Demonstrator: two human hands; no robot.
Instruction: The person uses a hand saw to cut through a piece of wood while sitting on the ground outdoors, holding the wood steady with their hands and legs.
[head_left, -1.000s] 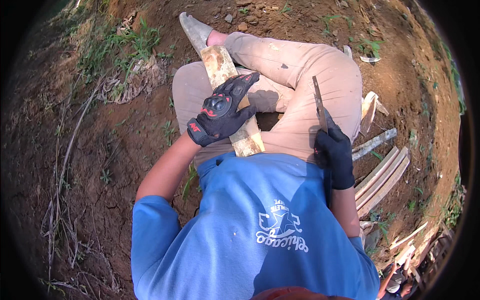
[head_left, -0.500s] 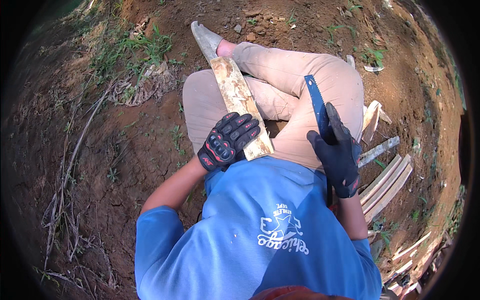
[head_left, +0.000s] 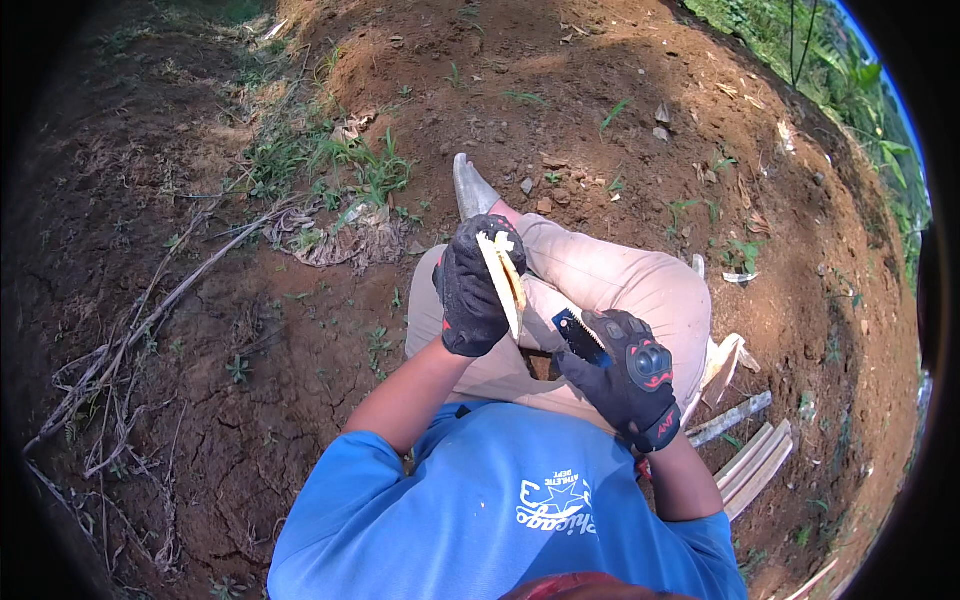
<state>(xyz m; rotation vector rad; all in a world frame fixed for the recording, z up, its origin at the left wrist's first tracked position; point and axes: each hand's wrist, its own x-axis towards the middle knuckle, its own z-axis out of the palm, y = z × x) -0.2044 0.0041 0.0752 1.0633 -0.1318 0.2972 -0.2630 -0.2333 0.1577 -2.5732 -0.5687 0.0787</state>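
Note:
My left hand (head_left: pixel 470 295), in a black padded glove, is wrapped round a pale piece of split wood (head_left: pixel 503 280). The wood is raised above my lap and turned so that one narrow end faces up; the glove hides part of it. Closed in my gloved right hand (head_left: pixel 637 378) is a dark blue saw blade (head_left: pixel 580 338) with teeth along one edge. Its toothed end points toward the wood, with a gap between them. Whether the blade has a handle is hidden by the fingers. Under both hands lie my crossed legs in beige trousers (head_left: pixel 610 260).
Several pale wood strips (head_left: pixel 757 468) lie on the soil to my right, beside a greyish flat strip (head_left: pixel 730 418) and a curled pale husk (head_left: pixel 722 368). Long dry stalks (head_left: pixel 150 320) spread over the ground at left. Grass tufts (head_left: pixel 375 170) grow ahead.
My left hand has lifted the wood off my lap and turned it on edge. My right hand has brought the saw blade leftward, nearer the wood. The view has tilted up.

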